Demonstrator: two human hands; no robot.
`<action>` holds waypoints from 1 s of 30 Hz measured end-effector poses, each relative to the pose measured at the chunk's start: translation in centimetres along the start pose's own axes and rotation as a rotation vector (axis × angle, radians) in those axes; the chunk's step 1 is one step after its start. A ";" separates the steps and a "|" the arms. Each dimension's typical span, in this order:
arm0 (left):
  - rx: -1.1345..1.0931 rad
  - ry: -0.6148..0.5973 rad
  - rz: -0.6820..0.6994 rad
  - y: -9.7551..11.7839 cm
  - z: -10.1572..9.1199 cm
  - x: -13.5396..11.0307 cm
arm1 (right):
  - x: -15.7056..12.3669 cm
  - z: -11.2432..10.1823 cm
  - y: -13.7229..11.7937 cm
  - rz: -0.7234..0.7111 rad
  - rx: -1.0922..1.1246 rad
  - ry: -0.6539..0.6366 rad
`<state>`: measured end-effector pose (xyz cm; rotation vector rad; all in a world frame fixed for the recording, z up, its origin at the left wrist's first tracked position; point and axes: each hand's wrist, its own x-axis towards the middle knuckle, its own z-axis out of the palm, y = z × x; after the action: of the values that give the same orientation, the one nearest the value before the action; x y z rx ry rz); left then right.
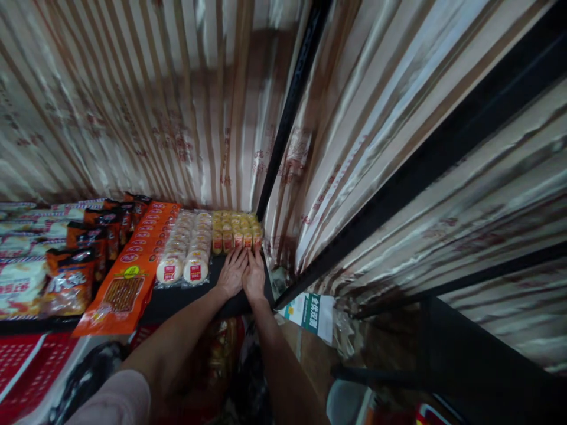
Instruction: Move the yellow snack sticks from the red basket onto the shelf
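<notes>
My left hand (pixel 233 273) and my right hand (pixel 254 275) lie side by side at the right end of a black shelf (pixel 177 301). Both have their fingers stretched forward, touching the front of several rows of small yellow wrapped snacks (pixel 237 227) with red labels. Neither hand grips anything. What the fingertips press on is partly hidden. Just left of the yellow snacks stand two rows of white round cakes (pixel 195 265) in clear wrappers with red labels. Farther left are overlapping flat orange packets (pixel 126 289) in a line.
Orange-and-black snack bags (pixel 68 286) and white bags (pixel 20 283) fill the shelf's left part. A black upright post (pixel 290 112) stands at the back corner, with shiny striped sheeting (pixel 186 106) behind. Below are a red basket (pixel 33 366) and a green-and-white package (pixel 312 316).
</notes>
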<state>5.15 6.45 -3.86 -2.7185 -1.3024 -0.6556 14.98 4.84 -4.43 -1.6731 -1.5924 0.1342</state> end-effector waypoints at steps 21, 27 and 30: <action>-0.167 -0.080 -0.155 2.3 -2.5 -17.3 | -15.4 -0.2 -6.8 -0.136 0.082 -0.156; -0.153 -0.102 -0.192 2.6 -1.6 -22.2 | -19.6 1.3 -7.0 -0.202 0.089 -0.189; -0.162 -0.125 -0.248 2.7 -1.1 -24.4 | -20.8 2.1 -7.1 -0.201 0.069 -0.293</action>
<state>-6.73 -13.36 -12.22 -2.7885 -1.7075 -0.6447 3.94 -13.23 -10.63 -1.4808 -1.9407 0.3403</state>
